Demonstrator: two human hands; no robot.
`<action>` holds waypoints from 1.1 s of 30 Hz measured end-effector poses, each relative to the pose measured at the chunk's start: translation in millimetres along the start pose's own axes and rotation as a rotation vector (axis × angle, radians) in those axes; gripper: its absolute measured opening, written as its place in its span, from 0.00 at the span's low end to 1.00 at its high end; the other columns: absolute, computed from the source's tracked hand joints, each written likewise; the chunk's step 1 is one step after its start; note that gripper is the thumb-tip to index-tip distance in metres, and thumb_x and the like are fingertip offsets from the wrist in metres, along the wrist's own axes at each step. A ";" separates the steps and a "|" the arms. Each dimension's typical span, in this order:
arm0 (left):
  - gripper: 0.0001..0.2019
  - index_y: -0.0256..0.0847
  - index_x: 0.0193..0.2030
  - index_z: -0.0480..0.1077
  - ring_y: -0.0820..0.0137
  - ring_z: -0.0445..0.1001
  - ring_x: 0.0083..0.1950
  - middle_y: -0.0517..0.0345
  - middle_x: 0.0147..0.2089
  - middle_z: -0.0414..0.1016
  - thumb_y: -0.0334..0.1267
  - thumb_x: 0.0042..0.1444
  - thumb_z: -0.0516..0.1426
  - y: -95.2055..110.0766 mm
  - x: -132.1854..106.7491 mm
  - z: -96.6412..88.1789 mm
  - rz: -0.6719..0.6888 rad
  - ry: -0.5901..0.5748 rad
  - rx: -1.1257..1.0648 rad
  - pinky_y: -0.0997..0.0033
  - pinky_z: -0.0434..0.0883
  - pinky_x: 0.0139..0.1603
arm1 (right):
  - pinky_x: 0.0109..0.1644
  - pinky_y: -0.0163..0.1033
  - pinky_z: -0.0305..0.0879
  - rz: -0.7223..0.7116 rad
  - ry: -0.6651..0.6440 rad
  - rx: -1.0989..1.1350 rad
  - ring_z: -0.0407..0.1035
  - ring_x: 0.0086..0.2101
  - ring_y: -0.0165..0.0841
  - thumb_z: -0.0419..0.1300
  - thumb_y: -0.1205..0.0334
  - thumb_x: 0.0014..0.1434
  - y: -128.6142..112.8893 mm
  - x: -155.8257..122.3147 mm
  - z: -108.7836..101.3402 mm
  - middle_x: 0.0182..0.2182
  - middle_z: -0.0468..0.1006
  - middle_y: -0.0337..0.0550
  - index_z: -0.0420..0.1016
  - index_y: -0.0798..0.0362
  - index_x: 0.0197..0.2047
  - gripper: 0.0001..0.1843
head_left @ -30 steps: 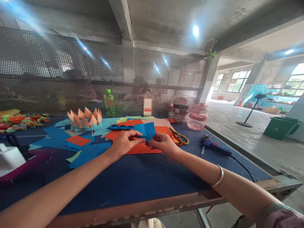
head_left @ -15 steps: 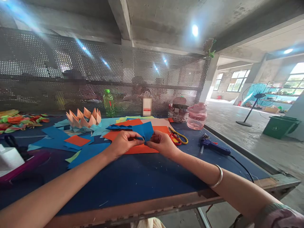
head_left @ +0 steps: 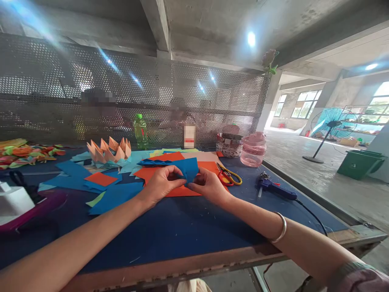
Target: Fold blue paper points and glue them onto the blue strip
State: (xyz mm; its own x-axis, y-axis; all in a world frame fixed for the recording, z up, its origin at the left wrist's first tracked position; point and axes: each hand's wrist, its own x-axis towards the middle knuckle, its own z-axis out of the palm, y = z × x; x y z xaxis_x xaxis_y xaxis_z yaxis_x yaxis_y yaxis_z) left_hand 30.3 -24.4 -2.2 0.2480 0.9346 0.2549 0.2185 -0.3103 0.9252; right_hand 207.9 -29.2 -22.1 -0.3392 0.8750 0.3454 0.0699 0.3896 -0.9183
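Note:
Both of my hands pinch one folded piece of blue paper [head_left: 188, 168] above the middle of the table. My left hand [head_left: 161, 185] grips its left edge with fingers curled. My right hand [head_left: 207, 185] holds its lower right corner between thumb and fingers; a silver bangle sits on that wrist. Under the hands lies an orange sheet [head_left: 179, 190] on the dark blue table top [head_left: 188, 227].
Loose blue and orange paper sheets [head_left: 100, 180] lie left of my hands. A folded peach paper crown [head_left: 108, 151], a green bottle [head_left: 140, 132], scissors [head_left: 228, 175], a pink jar [head_left: 253, 149] and a blue glue gun [head_left: 275, 189] stand around. A perforated metal screen [head_left: 121, 97] backs the table.
The blue paper has been turned and pressed a little flatter between my fingers. Both hands stay in nearly the same place.

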 end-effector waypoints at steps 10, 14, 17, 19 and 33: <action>0.13 0.40 0.29 0.67 0.72 0.70 0.29 0.65 0.24 0.71 0.39 0.40 0.65 5.0 -3.3 1.7 -0.058 0.014 -0.032 0.70 0.65 0.36 | 0.30 0.31 0.58 0.009 0.001 -0.021 0.66 0.26 0.27 0.67 0.57 0.47 1.0 -1.4 -0.2 0.26 0.75 0.38 0.70 0.54 0.40 0.18; 0.11 0.40 0.29 0.67 0.73 0.69 0.29 0.66 0.25 0.70 0.38 0.40 0.65 7.3 -4.0 2.8 -0.051 0.036 -0.019 0.71 0.65 0.36 | 0.29 0.31 0.58 0.023 -0.010 -0.008 0.65 0.26 0.27 0.67 0.58 0.46 -0.3 -1.6 0.4 0.26 0.75 0.38 0.70 0.54 0.40 0.19; 0.11 0.40 0.29 0.67 0.72 0.69 0.29 0.65 0.25 0.70 0.38 0.40 0.65 8.2 -4.3 2.2 -0.048 0.042 -0.008 0.71 0.65 0.36 | 0.29 0.31 0.57 0.018 -0.028 0.018 0.64 0.25 0.26 0.67 0.58 0.47 -1.1 -2.1 1.9 0.26 0.74 0.37 0.70 0.54 0.40 0.18; 0.11 0.40 0.29 0.67 0.72 0.69 0.30 0.65 0.25 0.69 0.38 0.41 0.64 8.0 -4.3 1.8 -0.040 0.044 0.007 0.70 0.65 0.36 | 0.29 0.32 0.58 0.008 -0.034 0.021 0.63 0.25 0.26 0.66 0.57 0.47 -1.0 -2.5 2.8 0.26 0.74 0.36 0.70 0.53 0.40 0.18; 0.10 0.41 0.30 0.67 0.71 0.68 0.29 0.64 0.27 0.68 0.41 0.44 0.62 4.3 -5.6 5.0 0.054 0.009 0.099 0.71 0.65 0.33 | 0.26 0.31 0.56 0.029 0.043 -0.091 0.61 0.23 0.26 0.68 0.57 0.43 3.1 -2.5 2.4 0.23 0.70 0.35 0.69 0.54 0.36 0.19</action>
State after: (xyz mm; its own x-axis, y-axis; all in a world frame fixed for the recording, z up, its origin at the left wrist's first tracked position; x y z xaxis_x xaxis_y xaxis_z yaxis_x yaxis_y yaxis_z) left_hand 34.6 -31.9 -1.0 0.2536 0.9175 0.3066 0.2974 -0.3755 0.8778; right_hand 206.7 -30.8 -26.3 -0.2950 0.8971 0.3289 0.1642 0.3867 -0.9075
